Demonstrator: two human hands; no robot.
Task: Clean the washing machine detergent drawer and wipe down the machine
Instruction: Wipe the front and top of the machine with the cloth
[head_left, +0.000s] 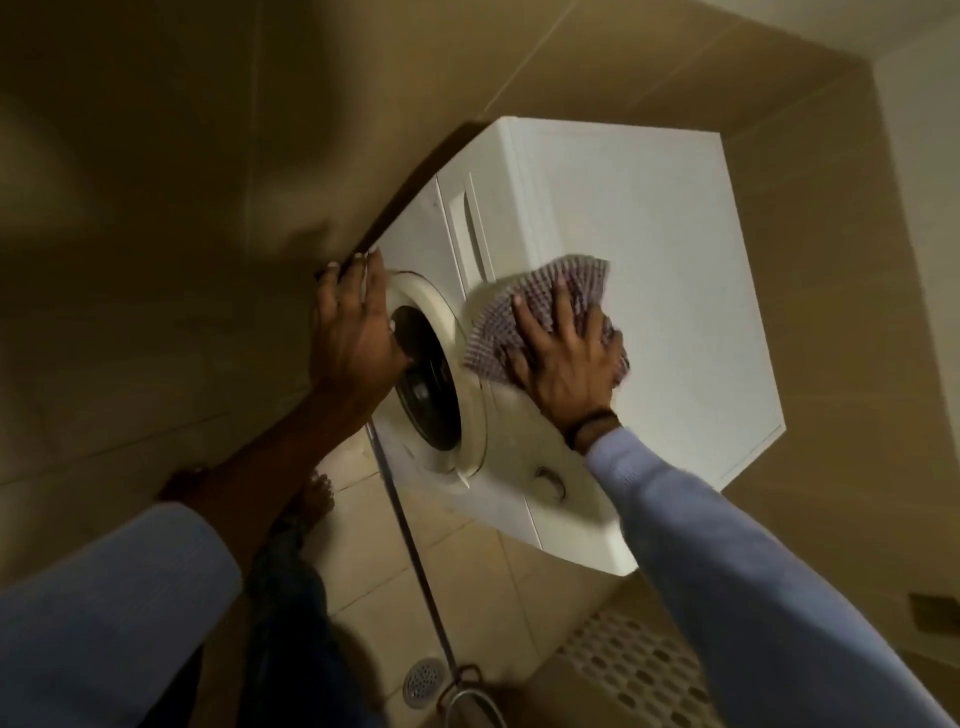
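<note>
A white front-loading washing machine (649, 249) fills the middle of the tilted view. Its detergent drawer (465, 223) sits closed at the top of the front panel. The round door (431, 374) has a dark glass window. My right hand (566, 358) presses a checked purple cloth (561, 280) flat against the front upper edge of the machine, fingers spread. My left hand (353, 332) rests on the front panel beside the door rim, fingers extended toward the dark lower edge.
A grey hose (415, 561) runs down across the beige floor tiles to a round floor drain (423, 680). A perforated white basket (634, 675) lies at the bottom right. My bare foot (311, 499) stands near the machine. Tiled walls surround the machine.
</note>
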